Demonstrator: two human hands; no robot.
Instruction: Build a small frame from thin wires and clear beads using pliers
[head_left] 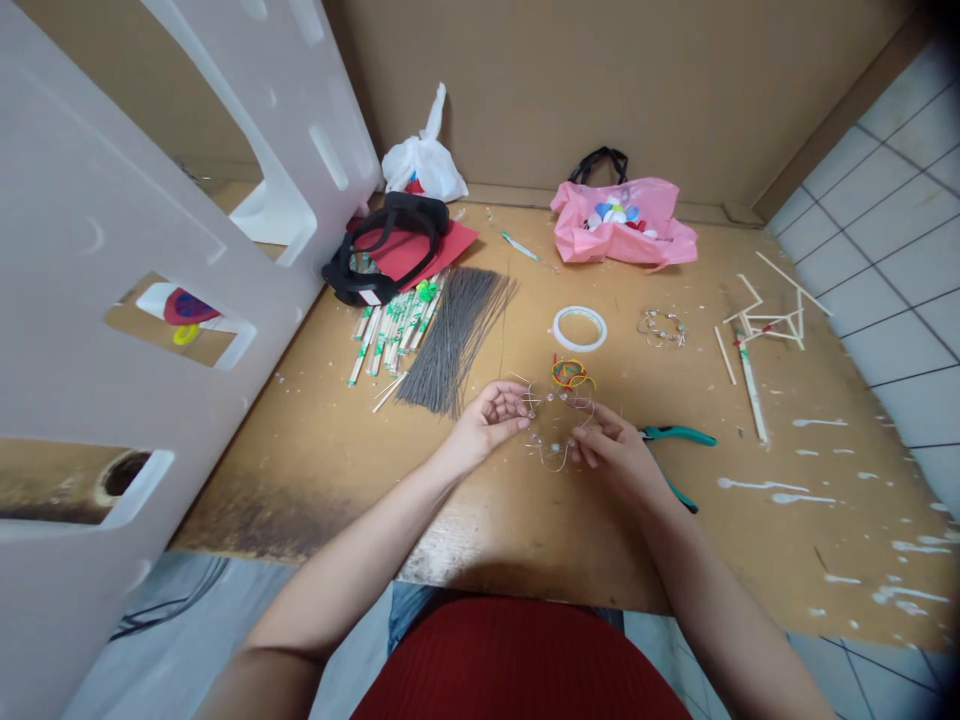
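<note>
Inspection at the bench (495,525) finds both hands raised just above its surface and partly closed. The left hand (487,425) is curled, with its fingers at the upper left of a bent thin wire form (553,462). The right hand (611,450) is pinched on the form's right side, grasping it between thumb and fingers. The left hand's grip also appears closed on the wire, though the fine strand is hard to trace there.

The form sits between the hands at bench centre, a loose, irregular loop with small beads along it, its lower curve hanging toward 6 o'clock. Both forearms enter from 6 o'clock and converge, wrists angled inward.

From the hands, a tangle of rubber bands (570,375) lies near at 12 o'clock, and teal-handled pliers (675,435) lie just beside the right hand at 3 o'clock. A bundle of grey wire lengths (454,340) lies at 10 o'clock.
</note>
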